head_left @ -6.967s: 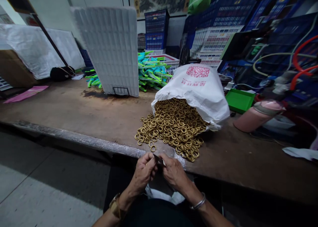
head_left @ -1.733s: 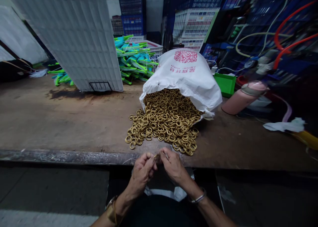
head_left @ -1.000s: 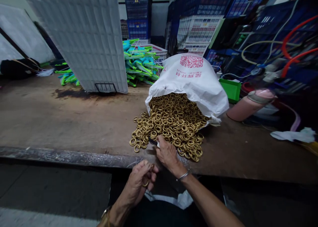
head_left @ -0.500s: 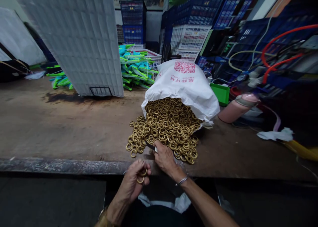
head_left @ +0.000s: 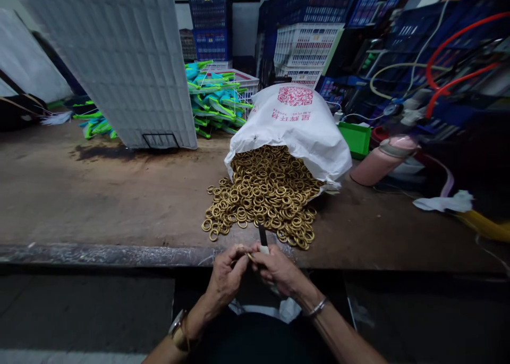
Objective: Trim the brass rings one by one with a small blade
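Observation:
A white sack [head_left: 303, 125] lies on its side on the brown workbench [head_left: 99, 194], and a heap of brass rings [head_left: 263, 194] spills from its mouth. My two hands meet at the bench's front edge, just below the heap. My left hand [head_left: 227, 273] is closed, pinching a brass ring [head_left: 250, 255] between its fingertips. My right hand [head_left: 279, 268] is closed on a small dark blade [head_left: 262, 235] that sticks up toward the heap, touching the ring. A watch sits on my left wrist, a bangle on my right.
A tall white gridded panel [head_left: 119, 61] stands at the back left. Green-and-blue items [head_left: 215, 101] lie behind it. A green tray [head_left: 356, 138], a pink bottle [head_left: 382, 159], hoses and stacked blue and white crates [head_left: 306, 45] crowd the right. White plastic [head_left: 263, 311] lies on my lap.
My right hand has drawn back from the heap with the blade. My left hand has risen from my lap, and both hands now meet at the bench edge around a ring.

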`<state>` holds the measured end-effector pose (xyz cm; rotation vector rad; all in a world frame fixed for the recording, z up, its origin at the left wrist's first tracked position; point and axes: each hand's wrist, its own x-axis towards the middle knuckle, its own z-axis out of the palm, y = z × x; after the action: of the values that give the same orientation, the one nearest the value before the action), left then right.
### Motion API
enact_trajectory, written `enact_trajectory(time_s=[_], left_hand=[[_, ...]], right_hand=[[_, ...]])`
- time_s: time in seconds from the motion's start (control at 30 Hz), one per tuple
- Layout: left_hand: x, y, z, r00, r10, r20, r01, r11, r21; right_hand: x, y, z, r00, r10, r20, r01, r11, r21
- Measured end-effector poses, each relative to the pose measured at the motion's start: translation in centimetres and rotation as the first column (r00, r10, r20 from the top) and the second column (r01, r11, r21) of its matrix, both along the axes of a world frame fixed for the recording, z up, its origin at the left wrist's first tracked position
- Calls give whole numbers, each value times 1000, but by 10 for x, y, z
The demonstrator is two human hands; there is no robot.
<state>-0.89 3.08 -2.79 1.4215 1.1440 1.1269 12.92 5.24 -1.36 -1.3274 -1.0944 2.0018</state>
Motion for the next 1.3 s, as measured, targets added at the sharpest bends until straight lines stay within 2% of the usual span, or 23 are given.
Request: enact_trajectory(time_s=[0.07,0.17,0.27,0.37,0.43,0.5,0.57,0.7,0.8,0.87,0.93,1.07,1.13,1.3], left_hand=[[0,-1,2,998,44,-48,-44,999,3],[0,-1,4,990,86,-111,-84,996,29],[2,-2,7,989,92,-117,-86,995,52],[6,-2,12,996,73,-48,-75,997,-35],[7,-2,16,998,48,35,-41,981,-188],[8,-2,18,994,10,112,30,936,-351],[8,-3,17,986,-23,165,95,894,-439],[6,-5,11,965,-8,261,130,883,-451],[6,-6,9,958,8,287,123,892,-436],[5,-6,10,958,29,284,101,896,-433],[5,-5,12,961,55,271,73,896,-439],[3,-3,14,962,75,263,49,900,-433],[2,-3,12,961,78,264,41,909,-415],[-1,-6,10,964,62,260,36,933,-357]], right_hand=[[0,-1,-1,999,-15,34,13,999,42],[2,-2,-3,987,-75,145,46,980,193],[4,-3,-2,958,-118,262,11,926,377],[4,-4,-3,937,-144,318,-33,870,492],[3,-3,-4,929,-162,332,-27,866,500],[2,-3,-5,925,-170,341,-21,871,491],[1,-2,-7,934,-154,322,-20,878,478],[1,-1,-12,977,-91,193,11,926,378],[4,1,-15,963,-135,231,27,909,416],[6,0,-15,918,-188,349,-18,861,509],[7,-3,-13,848,-204,489,-146,797,586],[6,-11,-8,730,-115,674,-423,699,577],[3,-13,-5,683,-97,723,-484,681,549],[0,-13,-4,528,-98,844,-586,676,446]])
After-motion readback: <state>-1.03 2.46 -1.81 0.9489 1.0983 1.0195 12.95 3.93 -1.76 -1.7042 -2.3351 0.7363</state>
